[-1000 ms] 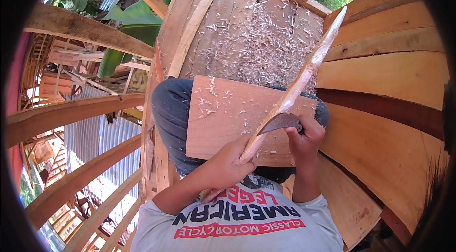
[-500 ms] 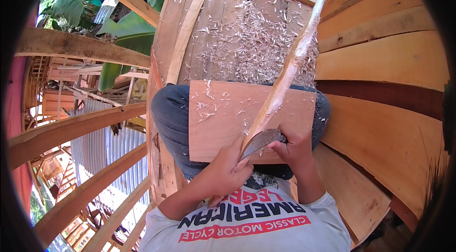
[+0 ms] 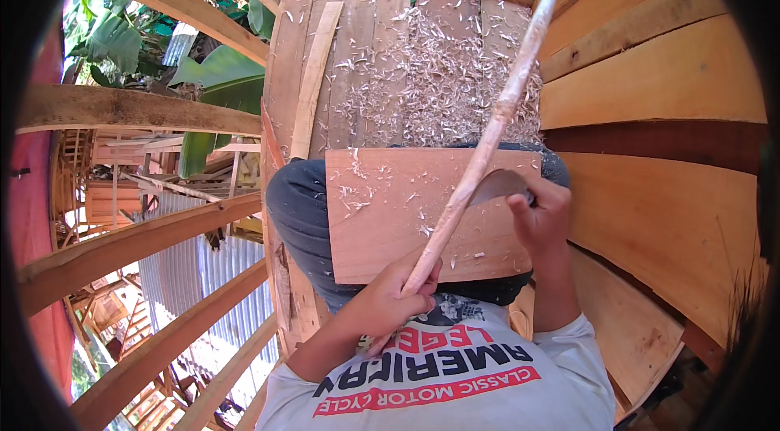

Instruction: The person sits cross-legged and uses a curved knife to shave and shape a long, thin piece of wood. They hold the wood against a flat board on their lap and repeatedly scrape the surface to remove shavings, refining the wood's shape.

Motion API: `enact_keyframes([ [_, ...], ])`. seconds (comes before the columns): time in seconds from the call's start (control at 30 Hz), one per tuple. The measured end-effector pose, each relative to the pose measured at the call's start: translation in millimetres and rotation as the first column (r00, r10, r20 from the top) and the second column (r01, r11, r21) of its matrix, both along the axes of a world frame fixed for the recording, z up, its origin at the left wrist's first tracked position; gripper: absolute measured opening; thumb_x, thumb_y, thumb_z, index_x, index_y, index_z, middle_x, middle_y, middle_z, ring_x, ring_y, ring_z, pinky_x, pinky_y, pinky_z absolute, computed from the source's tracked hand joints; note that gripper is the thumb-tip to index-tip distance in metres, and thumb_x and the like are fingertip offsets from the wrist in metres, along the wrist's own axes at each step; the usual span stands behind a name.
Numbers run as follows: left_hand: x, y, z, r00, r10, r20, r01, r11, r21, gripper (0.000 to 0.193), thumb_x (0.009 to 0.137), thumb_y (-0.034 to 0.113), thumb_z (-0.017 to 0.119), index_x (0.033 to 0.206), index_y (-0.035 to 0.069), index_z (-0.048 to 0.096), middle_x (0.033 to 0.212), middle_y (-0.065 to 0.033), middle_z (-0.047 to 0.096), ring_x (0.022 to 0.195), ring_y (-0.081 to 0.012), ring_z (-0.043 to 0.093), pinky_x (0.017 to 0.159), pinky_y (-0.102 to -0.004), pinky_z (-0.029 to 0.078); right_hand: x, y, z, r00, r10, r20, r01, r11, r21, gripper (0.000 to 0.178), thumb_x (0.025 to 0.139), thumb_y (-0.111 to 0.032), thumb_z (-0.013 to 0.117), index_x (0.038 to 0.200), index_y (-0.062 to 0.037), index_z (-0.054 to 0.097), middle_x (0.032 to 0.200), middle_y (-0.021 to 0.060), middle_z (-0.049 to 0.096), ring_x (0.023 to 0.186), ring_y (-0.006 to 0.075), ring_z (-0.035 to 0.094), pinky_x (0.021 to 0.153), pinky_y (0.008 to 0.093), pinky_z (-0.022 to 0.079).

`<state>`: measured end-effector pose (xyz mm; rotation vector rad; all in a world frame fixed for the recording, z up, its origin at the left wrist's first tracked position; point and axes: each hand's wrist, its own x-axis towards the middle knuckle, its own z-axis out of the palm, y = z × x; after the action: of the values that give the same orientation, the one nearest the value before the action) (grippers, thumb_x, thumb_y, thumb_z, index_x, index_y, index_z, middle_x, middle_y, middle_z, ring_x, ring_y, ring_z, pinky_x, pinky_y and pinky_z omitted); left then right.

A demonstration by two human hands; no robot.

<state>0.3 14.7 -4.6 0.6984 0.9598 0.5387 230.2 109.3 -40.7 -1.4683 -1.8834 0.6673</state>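
Note:
My left hand [image 3: 398, 291] is closed around the near end of a long, pale, peeled wooden stick [image 3: 520, 72]. The stick slants up to the right over my lap and narrows to a point at its far end. In my right hand [image 3: 546, 212] is a curved knife [image 3: 499, 185], gripped by its handle, which the fingers mostly hide. Its broad blade lies against the stick's right side, partway along from my left hand. Beneath both, a flat wooden board [image 3: 378, 232] rests across my thighs, with a few shavings on it.
Curled wood shavings [image 3: 439, 77] cover much of the plank floor [image 3: 353, 33] ahead. A loose wooden strip [image 3: 317, 77] lies at the left of the floor. Wooden rails [image 3: 146, 233] run along the left, and a plank wall [image 3: 658, 82] closes the right side.
The knife has moved up and right along the stick, away from my left hand. My right hand went with it. The stick appears turned in my left grip, and a knot now shows.

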Motion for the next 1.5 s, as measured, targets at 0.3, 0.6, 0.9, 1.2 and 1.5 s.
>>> enact_keyframes([
  [0.3,-0.6,-2.3,-1.4,0.987,0.014,-0.159,0.010,0.989,0.148,0.033,0.068,0.001,0.054,0.100,0.002,0.046,0.078,-0.0034,0.044,0.072,-0.0132,0.045,0.065,-0.0279,0.038,-18.6,-10.6,-2.2,0.981,0.086,0.175,-0.108,0.986,0.123,0.060,0.063,-0.065,0.069,0.054,-0.0082,0.050,0.050,0.0088,0.047,0.045,0.0280,0.051,0.042,0.0356,0.039],
  [0.6,-0.8,-6.8,16.0,0.936,-0.011,-0.351,0.072,0.984,0.162,0.029,0.076,0.004,0.060,0.099,0.000,0.042,0.070,-0.0097,0.048,0.065,-0.0162,0.047,0.061,-0.0309,0.039,20.8,16.6,-14.3,0.927,-0.360,-0.105,0.351,0.931,-0.098,0.057,0.082,-0.056,0.061,0.077,0.0009,0.064,0.056,0.0122,0.053,0.046,0.0272,0.047,0.046,0.0322,0.038],
  [0.9,-12.3,1.3,-1.7,0.971,0.082,-0.226,-0.039,0.981,0.190,0.030,0.076,0.001,0.060,0.102,-0.001,0.045,0.073,-0.0059,0.049,0.068,-0.0150,0.048,0.063,-0.0302,0.039,-29.9,-35.1,-0.4,0.983,0.179,0.026,-0.179,0.984,-0.010,0.058,0.074,-0.056,0.068,0.055,-0.0044,0.048,0.050,0.0119,0.046,0.045,0.0301,0.050,0.043,0.0359,0.038],
  [1.2,-8.0,-2.3,2.0,0.993,-0.038,-0.111,0.056,0.984,0.171,0.032,0.071,0.003,0.053,0.102,0.001,0.045,0.081,-0.0052,0.044,0.076,-0.0142,0.044,0.071,-0.0287,0.040,-25.8,-5.4,4.6,0.979,0.079,0.187,-0.131,0.950,0.283,0.067,0.057,-0.071,0.065,0.053,-0.0077,0.043,0.047,0.0067,0.037,0.041,0.0258,0.044,0.040,0.0332,0.034],
  [1.5,-4.3,2.9,-4.4,0.996,-0.069,0.058,0.065,0.996,0.069,0.031,0.070,0.003,0.054,0.099,0.003,0.044,0.082,-0.0042,0.042,0.076,-0.0135,0.043,0.071,-0.0273,0.039,-19.0,-0.2,0.0,0.980,0.013,0.199,-0.093,0.914,0.396,0.068,0.057,-0.069,0.067,0.054,-0.0060,0.043,0.047,0.0068,0.035,0.041,0.0253,0.043,0.039,0.0332,0.033],
])
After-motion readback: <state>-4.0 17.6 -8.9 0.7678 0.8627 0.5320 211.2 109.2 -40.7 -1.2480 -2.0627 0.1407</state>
